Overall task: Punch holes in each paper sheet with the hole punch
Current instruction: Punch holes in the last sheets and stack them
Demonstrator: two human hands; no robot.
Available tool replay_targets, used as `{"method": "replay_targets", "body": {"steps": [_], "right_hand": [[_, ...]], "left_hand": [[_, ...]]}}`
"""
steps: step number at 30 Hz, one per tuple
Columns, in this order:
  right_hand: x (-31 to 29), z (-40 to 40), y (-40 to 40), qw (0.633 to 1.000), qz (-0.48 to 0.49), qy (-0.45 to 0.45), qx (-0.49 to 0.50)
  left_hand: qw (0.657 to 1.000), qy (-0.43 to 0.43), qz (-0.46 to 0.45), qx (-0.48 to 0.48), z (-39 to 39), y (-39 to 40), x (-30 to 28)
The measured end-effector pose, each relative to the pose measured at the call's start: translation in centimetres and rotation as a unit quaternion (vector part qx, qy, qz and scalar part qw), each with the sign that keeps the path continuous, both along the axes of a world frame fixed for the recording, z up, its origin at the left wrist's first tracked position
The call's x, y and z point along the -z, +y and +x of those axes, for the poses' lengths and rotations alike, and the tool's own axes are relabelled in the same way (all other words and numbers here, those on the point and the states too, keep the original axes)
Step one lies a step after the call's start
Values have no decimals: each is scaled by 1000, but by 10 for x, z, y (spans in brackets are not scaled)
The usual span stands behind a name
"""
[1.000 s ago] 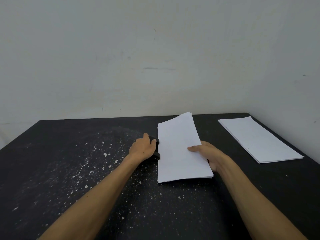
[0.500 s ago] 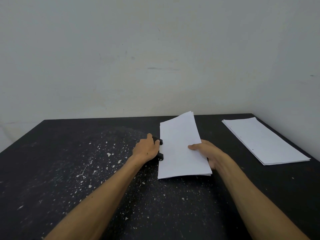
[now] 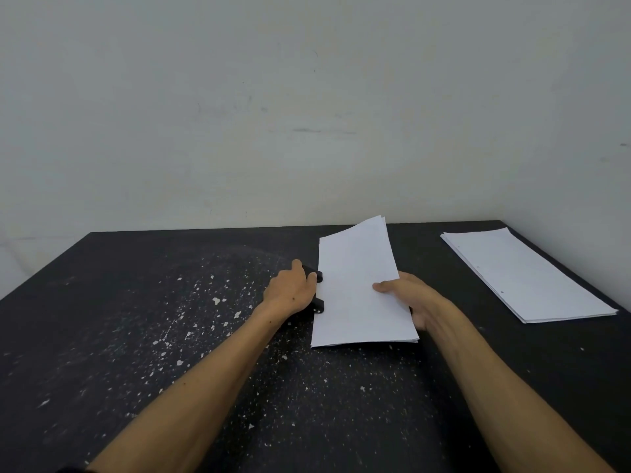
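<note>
Left hand [image 3: 290, 290]: laid over black hole punch [image 3: 316, 291], fingers curled round its top, palm hiding most of body; only 2 dark ends showing at paper edge

Right hand [image 3: 409, 298]: gripping sheaf of paper sheets [image 3: 358, 285] at right long edge, thumb on top, fingers tucked beneath; sheaf tilted slightly, far end raised off table, left long edge touching or entering punch mouth; cannot tell how deep

Step in hand, judged: alignment of sheaf in punch slot, lever apparently not yet pressed home. Next move calls for: left edge seated square and fully against back stop, right-hand grip steady to stop sheets fanning, then firm downward press by left palm. Risk: far corners of sheaf already splayed a little, so holes likely uneven across sheets unless squared first

Finished stack [image 3: 532, 278]: flat at far right of table, well apart from hands, small holes visible along its left edge; presumed punched pile, destination for current sheaf

Table [image 3: 102, 302]: black top, strewn left and centre with white paper flecks [image 3: 216, 301], densest just left of punch; loose, no obstacle to pressing, though liable to sit under sheets

Wall [image 3: 307, 114]: pale, scuffed, behind table and along right side

Path between punch and finished stack: bare dark table surface, nothing standing between
</note>
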State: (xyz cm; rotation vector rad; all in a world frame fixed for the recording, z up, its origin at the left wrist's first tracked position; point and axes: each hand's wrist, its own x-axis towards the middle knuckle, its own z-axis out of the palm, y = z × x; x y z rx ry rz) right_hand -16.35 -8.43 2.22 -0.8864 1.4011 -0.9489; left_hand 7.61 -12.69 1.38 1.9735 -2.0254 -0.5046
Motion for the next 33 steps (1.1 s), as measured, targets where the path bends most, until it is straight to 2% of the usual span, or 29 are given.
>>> {"method": "replay_targets", "body": {"steps": [14, 18, 22, 33], "right_hand": [[3, 3, 1, 999, -1, 37, 19], [4, 3, 3, 999, -5, 30, 13], [3, 5, 4, 1000, -8, 23, 9], [-1, 11, 4, 1000, -8, 13, -9]], "left_hand": [[999, 9, 36, 3, 1, 0, -10], [998, 25, 40, 41, 3, 1, -15], [995, -3, 47, 90, 2, 4, -20], [990, -45, 76, 111, -4, -5, -20]]}}
